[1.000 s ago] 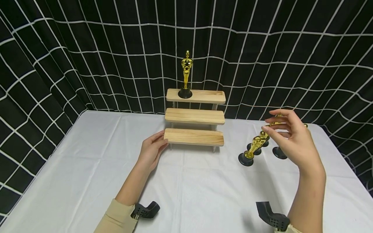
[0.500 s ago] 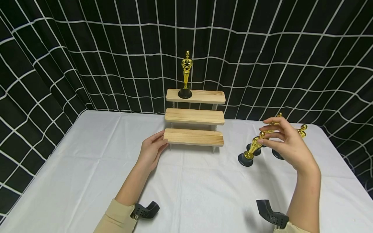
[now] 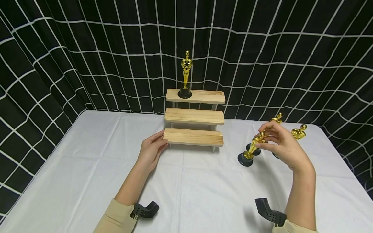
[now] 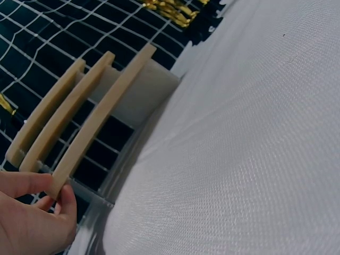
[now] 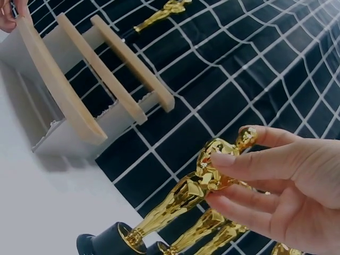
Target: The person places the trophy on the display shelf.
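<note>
A wooden three-tier shelf [image 3: 193, 137] with clear side supports stands at the middle of the table. My left hand [image 3: 150, 151] pinches the left end of its lowest board [image 4: 101, 119], thumb on one face and fingers on the other. At the right, my right hand [image 3: 284, 146] holds a gold figure trophy [image 3: 250, 151] by its upper body. The thumb [image 5: 228, 160] lies across the figure's chest, with fingers behind it. The trophy's round black base [image 5: 114, 239] is low, close to the tablecloth. Another gold trophy [image 3: 186, 69] stands upright on the top board, left of centre.
More gold trophies stand behind the right hand, one trophy [image 3: 299, 132] to its right and another trophy [image 3: 276, 118] farther back, partly hidden. A white cloth [image 3: 87, 168] covers the table. A black curtain [image 3: 122, 58] with white grid lines hangs behind.
My right hand has moved left and down, and its fingers have closed around the front trophy's upper body. The left hand and the shelf have stayed in place.
</note>
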`<control>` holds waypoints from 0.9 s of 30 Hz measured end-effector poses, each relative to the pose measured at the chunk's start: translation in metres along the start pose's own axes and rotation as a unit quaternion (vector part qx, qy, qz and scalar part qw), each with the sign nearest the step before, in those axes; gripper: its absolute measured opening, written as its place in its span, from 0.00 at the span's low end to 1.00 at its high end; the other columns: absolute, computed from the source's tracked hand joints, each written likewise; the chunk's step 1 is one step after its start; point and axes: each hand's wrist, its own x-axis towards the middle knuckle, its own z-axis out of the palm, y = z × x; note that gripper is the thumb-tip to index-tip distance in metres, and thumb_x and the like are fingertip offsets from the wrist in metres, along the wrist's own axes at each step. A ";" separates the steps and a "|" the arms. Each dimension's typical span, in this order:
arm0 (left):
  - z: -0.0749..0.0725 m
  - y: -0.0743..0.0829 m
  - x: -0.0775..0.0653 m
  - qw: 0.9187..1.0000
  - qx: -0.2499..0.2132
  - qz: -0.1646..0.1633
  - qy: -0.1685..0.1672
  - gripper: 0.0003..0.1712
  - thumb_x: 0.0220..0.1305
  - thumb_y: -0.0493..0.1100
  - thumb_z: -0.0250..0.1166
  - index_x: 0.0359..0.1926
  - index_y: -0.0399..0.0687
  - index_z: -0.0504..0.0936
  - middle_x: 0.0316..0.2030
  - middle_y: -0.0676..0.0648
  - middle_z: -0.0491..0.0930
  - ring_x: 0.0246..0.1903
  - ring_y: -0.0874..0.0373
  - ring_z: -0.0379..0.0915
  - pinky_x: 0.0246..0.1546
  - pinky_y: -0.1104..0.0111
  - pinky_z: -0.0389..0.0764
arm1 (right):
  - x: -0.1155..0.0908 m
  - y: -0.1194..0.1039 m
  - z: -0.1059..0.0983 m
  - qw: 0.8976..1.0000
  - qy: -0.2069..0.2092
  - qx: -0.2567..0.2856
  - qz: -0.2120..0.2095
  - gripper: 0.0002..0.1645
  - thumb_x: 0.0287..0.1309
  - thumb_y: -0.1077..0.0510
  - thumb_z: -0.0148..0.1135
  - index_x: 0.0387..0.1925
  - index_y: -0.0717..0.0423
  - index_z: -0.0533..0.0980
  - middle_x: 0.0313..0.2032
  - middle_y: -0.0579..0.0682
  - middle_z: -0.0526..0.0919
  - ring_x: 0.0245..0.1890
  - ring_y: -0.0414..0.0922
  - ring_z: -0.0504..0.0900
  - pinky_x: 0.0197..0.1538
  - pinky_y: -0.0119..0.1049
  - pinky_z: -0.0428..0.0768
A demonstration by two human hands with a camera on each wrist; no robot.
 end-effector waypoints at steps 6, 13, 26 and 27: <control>0.001 0.000 0.001 1.000 0.002 -0.001 0.006 0.30 0.72 0.24 0.58 0.74 0.29 0.69 0.69 0.32 0.72 0.68 0.44 0.72 0.59 0.73 0.85 | 0.001 -0.003 0.000 0.999 0.023 -0.018 0.015 0.26 0.58 0.71 0.75 0.56 0.63 0.74 0.42 0.37 0.84 0.41 0.30 0.84 0.44 0.19 0.85; 0.001 0.000 0.000 1.000 0.004 -0.003 0.005 0.30 0.72 0.24 0.58 0.74 0.29 0.69 0.69 0.32 0.71 0.68 0.44 0.72 0.62 0.71 0.84 | -0.001 -0.014 0.002 0.997 0.062 -0.039 0.026 0.26 0.60 0.67 0.76 0.58 0.61 0.76 0.43 0.32 0.83 0.43 0.27 0.83 0.45 0.16 0.83; 0.000 0.000 0.000 1.000 0.006 -0.001 0.004 0.30 0.72 0.24 0.58 0.74 0.29 0.69 0.69 0.31 0.71 0.68 0.44 0.72 0.60 0.74 0.85 | 0.002 -0.036 0.014 0.990 0.135 -0.035 -0.012 0.29 0.59 0.71 0.75 0.61 0.63 0.76 0.45 0.31 0.80 0.46 0.27 0.80 0.50 0.12 0.80; 0.000 0.000 0.000 1.000 0.006 -0.002 0.005 0.30 0.72 0.24 0.58 0.74 0.29 0.69 0.69 0.32 0.71 0.68 0.44 0.72 0.59 0.74 0.85 | 0.002 -0.039 0.015 0.989 0.141 -0.032 -0.018 0.29 0.58 0.72 0.75 0.61 0.63 0.77 0.45 0.31 0.80 0.46 0.28 0.80 0.50 0.12 0.80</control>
